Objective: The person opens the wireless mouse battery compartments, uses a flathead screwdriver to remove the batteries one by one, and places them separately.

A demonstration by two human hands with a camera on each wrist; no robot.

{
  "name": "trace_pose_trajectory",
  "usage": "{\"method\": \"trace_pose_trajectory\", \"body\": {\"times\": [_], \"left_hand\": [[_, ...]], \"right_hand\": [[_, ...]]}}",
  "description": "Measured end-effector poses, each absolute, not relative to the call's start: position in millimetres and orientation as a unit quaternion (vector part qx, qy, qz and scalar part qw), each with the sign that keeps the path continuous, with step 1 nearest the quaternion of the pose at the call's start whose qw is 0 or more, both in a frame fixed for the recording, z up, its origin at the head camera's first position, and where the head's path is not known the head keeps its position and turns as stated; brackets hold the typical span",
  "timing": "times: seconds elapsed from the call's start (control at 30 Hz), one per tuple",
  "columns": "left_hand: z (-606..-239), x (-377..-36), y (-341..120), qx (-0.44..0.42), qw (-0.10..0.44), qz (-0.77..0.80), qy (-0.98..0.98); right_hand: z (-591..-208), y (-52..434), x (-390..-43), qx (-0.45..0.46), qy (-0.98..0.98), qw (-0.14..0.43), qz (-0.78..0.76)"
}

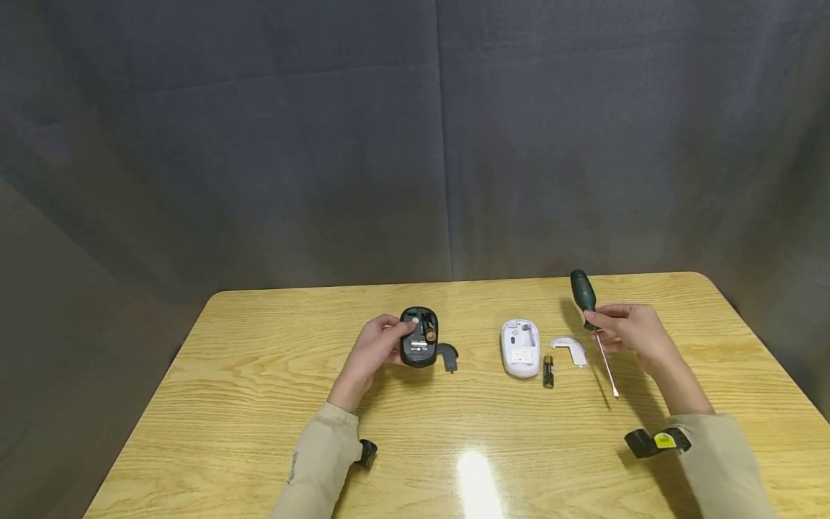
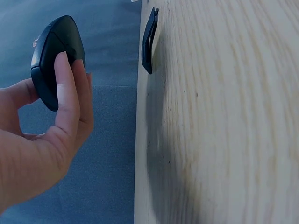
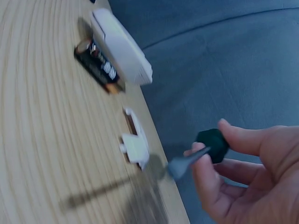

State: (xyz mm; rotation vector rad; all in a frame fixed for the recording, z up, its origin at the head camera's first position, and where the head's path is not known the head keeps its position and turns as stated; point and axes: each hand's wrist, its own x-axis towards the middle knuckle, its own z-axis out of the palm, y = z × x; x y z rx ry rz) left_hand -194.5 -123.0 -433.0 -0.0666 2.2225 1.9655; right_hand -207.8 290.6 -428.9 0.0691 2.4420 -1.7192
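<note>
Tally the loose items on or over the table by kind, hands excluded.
Mice: 2, black mouse in the left hand, white mouse on the table
Battery covers: 2, black cover, white cover
Batteries: 2, battery in the black mouse, loose battery
Screwdrivers: 1, screwdriver in the right hand
Total: 7

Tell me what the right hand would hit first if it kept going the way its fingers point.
Probably the white battery cover: the right hand, holding the screwdriver, points left toward it, with the white mouse beyond. Depth is unclear.
</note>
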Motion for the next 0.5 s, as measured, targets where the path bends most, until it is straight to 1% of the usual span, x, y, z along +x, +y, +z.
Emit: {"method": "trace_pose_trajectory", "body": {"times": [0.17,0.5], "left_hand": [[-433,-195,-122,-0.024,0.088,0.660,0.746],[-434,-195,-123,-0.019,0.089,0.661,0.745]], "right_hand": [[-431,300,-207,0.022,0.832,0.113,-0.543],[-436,318,-207,0.032,0.839,0.130,-0.528]]}}
